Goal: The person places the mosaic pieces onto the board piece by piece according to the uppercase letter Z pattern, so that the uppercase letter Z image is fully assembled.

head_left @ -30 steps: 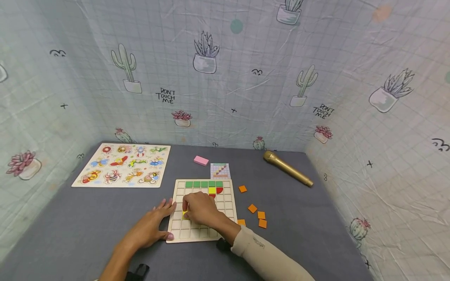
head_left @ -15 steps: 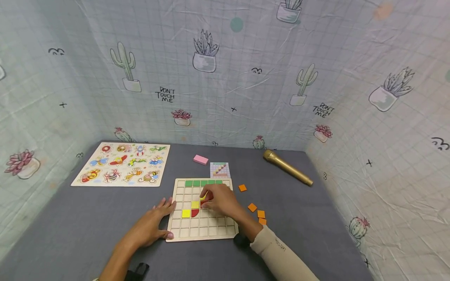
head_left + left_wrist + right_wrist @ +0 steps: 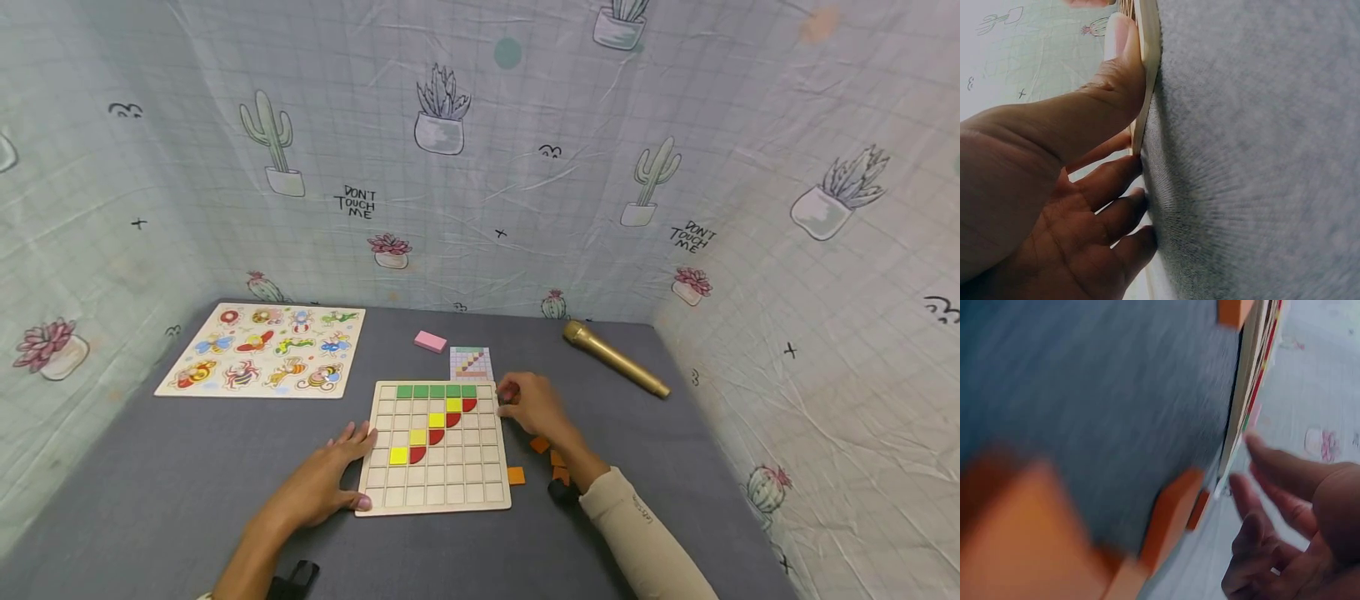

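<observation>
A wooden grid board (image 3: 465, 492) lies on the grey table. Green squares (image 3: 437, 392) fill part of its top row. Several yellow squares (image 3: 417, 437) and red quarter-round pieces (image 3: 437, 437) step diagonally below them. My left hand (image 3: 322, 479) rests at the board's left side, thumb (image 3: 1124, 69) against the lower corner and fingers (image 3: 1113, 181) along the edge. Over the board's upper right edge hovers my right hand (image 3: 536, 404). Its thumb and fingers (image 3: 1285, 472) are apart, with nothing between them. Orange square tiles (image 3: 516, 476) lie to the right, some partly hidden by the right arm.
A small pattern card (image 3: 470, 363) lies behind the board, near a pink block (image 3: 431, 342). An insect picture puzzle (image 3: 262, 350) sits at the back left. A gold microphone (image 3: 615, 358) lies at the back right. Patterned cloth walls (image 3: 465, 208) enclose the table.
My right hand has moved rightward, from the board's left half across to its upper right edge, uncovering the yellow and red pieces. The left hand has stayed in place.
</observation>
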{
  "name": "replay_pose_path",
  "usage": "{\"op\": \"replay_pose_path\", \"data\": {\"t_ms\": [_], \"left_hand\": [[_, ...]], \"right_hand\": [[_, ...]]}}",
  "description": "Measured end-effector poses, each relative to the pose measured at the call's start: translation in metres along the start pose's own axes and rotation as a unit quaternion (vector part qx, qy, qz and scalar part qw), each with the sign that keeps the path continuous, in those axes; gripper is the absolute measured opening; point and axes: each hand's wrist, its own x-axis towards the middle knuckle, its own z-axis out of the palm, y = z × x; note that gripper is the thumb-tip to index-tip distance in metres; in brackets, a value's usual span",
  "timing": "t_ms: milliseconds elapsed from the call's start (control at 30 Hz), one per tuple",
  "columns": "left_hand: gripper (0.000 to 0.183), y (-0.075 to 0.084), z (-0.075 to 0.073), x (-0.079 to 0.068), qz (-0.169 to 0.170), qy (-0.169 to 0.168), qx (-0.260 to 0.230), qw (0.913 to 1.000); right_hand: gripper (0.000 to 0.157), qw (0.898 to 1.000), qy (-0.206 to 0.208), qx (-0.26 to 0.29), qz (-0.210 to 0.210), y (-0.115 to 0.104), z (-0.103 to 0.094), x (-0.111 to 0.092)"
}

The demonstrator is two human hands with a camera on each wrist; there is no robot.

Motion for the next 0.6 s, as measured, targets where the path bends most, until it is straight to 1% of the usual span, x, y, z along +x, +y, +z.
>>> {"op": "replay_pose_path", "data": {"t_ms": [100, 167, 267, 333, 467, 533, 600], "left_hand": [[0.106, 0.000, 0.000, 0.000, 0.000, 0.001, -0.002, 1.0000], [0.106, 0.000, 0.000, 0.000, -0.002, 0.002, -0.003, 1.0000], [0.106, 0.000, 0.000, 0.000, -0.004, 0.002, -0.005, 1.0000], [0.106, 0.001, 0.000, 0.000, -0.006, 0.000, -0.005, 1.0000], [0.107, 0.001, 0.000, 0.000, -0.009, -0.001, -0.004, 1.0000], [0.106, 0.001, 0.000, 0.000, -0.008, 0.000, -0.003, 1.0000], [0.106, 0.001, 0.000, 0.000, -0.007, 0.001, -0.003, 1.0000]], "right_hand": [[0.028, 0.999, 0.022, -0.032, 0.031, 0.012, -0.007, 0.002], [0.031, 0.997, 0.028, -0.052, 0.050, 0.018, -0.011, 0.004], [0.034, 0.994, 0.020, -0.081, 0.073, 0.025, -0.015, 0.006], [0.031, 0.993, 0.009, -0.084, 0.084, 0.027, -0.016, 0.007], [0.021, 0.993, -0.010, -0.078, 0.087, 0.028, -0.019, 0.006], [0.016, 0.994, -0.019, -0.073, 0.081, 0.027, -0.019, 0.006], [0.014, 0.994, -0.026, -0.074, 0.072, 0.025, -0.019, 0.006]]}}
